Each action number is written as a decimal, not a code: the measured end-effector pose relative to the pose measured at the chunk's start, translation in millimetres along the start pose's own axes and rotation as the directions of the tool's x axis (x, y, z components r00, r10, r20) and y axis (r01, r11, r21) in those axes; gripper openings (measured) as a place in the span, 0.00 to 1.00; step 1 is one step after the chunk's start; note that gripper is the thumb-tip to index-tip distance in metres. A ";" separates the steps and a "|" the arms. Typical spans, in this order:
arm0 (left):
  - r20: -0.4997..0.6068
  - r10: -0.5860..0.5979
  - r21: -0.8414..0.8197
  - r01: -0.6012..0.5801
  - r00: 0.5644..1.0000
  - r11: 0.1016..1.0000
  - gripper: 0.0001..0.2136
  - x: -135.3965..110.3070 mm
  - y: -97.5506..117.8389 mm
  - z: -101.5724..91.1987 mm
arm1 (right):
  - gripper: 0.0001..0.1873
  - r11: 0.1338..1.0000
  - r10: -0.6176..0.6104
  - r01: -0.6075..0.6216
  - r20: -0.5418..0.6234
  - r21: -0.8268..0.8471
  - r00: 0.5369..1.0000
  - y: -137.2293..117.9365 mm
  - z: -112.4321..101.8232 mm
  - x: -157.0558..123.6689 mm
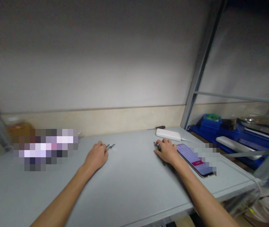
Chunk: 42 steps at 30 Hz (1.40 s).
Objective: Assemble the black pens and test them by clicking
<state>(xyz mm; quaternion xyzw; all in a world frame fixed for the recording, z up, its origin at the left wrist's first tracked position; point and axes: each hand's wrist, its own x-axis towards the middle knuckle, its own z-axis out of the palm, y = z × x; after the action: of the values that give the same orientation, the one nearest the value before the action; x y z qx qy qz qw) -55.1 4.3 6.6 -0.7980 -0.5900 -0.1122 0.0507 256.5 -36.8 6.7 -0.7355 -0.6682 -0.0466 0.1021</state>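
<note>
Both of my hands rest on a grey tabletop (129, 176). My left hand (96, 156) is curled closed around a thin pen-like tool (110, 146) whose tip sticks out to the right of the fingers. My right hand (166, 151) lies knuckles up with fingers curled over a small dark object (156, 146) at its left side; I cannot make out what that object is. A phone (194, 159) with a lit screen lies flat just right of my right hand.
A white oblong device (168, 134) and a black-handled screwdriver (159, 127) lie near the back wall. A blurred patch (45, 148) covers items at the back left. Blue bins (221, 129) sit on a shelf to the right behind a metal post (201, 66).
</note>
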 end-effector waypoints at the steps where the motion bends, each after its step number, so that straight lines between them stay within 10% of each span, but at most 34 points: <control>1: 0.004 -0.001 0.005 0.001 1.000 1.000 0.12 0.0 0.0 -0.1 | 0.18 1.000 0.013 -0.013 0.008 0.002 1.000 0.0 -0.3 -0.2; 16: -0.037 -0.001 0.065 0.003 0.999 0.998 0.14 -6.3 23.7 -5.6 | 0.19 0.988 -0.084 0.099 -0.125 0.120 0.989 -14.7 -3.6 -4.1; 21: -0.027 0.178 -0.066 -0.180 0.984 0.981 0.13 -11.9 53.6 -4.8 | 0.22 0.820 -0.462 0.524 -0.273 0.231 0.844 -53.8 -6.7 -20.5; 25: -0.064 0.358 -0.127 -0.364 0.931 0.923 0.13 -17.1 71.7 -2.3 | 0.15 0.748 -0.589 0.635 -0.246 0.194 0.770 -69.3 -5.0 -26.3; 35: -0.242 0.349 -0.284 -0.410 0.905 0.867 0.12 -7.9 48.3 -2.9 | 0.14 0.769 -0.370 0.460 -0.277 0.444 0.887 -53.5 1.9 -12.5; 42: -0.194 0.357 -0.299 -0.402 0.914 0.865 0.14 -6.7 47.4 4.5 | 0.12 0.816 -0.474 0.531 -0.263 0.227 0.840 -57.1 -2.4 -17.8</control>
<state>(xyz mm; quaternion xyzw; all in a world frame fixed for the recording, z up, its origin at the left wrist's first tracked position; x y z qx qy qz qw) -11.3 -15.2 3.1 -0.8861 -0.3890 -0.2508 -0.0247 198.2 -49.7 10.5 -0.5005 -0.8253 -0.0448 0.2576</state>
